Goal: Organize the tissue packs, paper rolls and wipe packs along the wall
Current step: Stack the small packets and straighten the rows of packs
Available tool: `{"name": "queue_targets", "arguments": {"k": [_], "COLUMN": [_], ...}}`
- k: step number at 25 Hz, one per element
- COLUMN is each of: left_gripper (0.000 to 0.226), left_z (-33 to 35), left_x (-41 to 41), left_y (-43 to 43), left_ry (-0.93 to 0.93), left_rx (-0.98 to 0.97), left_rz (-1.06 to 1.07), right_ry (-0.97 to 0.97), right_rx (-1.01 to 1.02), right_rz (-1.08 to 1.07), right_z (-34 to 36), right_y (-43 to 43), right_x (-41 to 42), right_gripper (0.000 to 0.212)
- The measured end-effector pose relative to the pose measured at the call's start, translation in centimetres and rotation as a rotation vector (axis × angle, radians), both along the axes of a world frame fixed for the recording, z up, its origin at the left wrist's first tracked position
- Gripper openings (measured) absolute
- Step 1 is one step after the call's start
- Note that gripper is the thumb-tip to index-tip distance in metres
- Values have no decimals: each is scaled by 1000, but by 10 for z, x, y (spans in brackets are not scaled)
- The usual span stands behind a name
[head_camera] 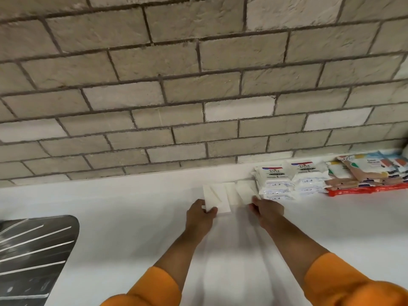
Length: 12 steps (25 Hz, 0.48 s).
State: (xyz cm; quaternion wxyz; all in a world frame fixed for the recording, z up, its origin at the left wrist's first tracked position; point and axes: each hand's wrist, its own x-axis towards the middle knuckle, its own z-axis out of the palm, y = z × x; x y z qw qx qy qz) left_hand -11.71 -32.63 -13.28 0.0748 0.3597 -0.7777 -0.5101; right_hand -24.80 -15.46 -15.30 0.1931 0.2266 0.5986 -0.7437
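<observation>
Your left hand pinches the near left corner of the left white pack, with the thumb on top and the fingers curled at its edge. Your right hand has bent fingers at the near edge of the right white pack. Blur hides whether it grips the pack or only touches it. The middle white pack lies between the two, untouched.

That makes three plain white packs, side by side on the white surface, with their far ends close to the foot of the brick wall.

Just beside the right white pack stand two stacks of Dove packs. The nearer stack shows three packs; the farther one is too blurred to count. Further right, a heap of colourful packs rests on one red pack. These overlap too much to count.

Two orange sleeves cover your forearms. One metal sink drainer sits at the left, well apart from the packs.
</observation>
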Motion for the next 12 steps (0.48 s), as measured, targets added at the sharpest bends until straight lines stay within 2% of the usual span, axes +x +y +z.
{"name": "queue_targets", "arguments": {"k": [4,9,12], "left_gripper": [24,30,30], "left_z": [-2,-7,-9], "left_x": [-25,-48,-56], "left_y": [5,12,16], "left_ry": [-74,-88,-83], "left_rx": [37,62,42], "left_rz": [-3,-18,-17], "right_ry": [21,20,86], "right_rx": [186,232,229], "right_rz": [39,-53,-39], "right_z": [-12,-10,-11], "right_y": [0,2,8], "right_x": [-8,-5,3], "right_gripper": [14,30,31]}}
